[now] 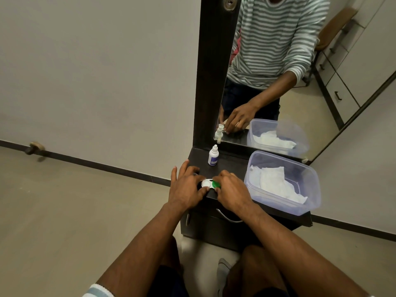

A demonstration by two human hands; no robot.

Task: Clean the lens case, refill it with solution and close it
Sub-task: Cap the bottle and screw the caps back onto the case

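Observation:
A small lens case (207, 183) with a white side and a green cap (216, 185) lies near the front edge of a dark dresser top (233, 166). My left hand (186, 185) holds the white side, thumb at its front, other fingers spread over the top. My right hand (230, 190) grips the green cap with curled fingers. A small white solution bottle (213, 155) with a blue label stands upright behind the case, its cap on.
A clear plastic tub (308, 189) with white tissues (276, 183) sits at the right of the dresser top. A tall mirror (300, 71) stands behind, reflecting a person in a striped shirt. Drawer handles (227, 217) are below the top. A doorstop (34, 147) sits on the floor at left.

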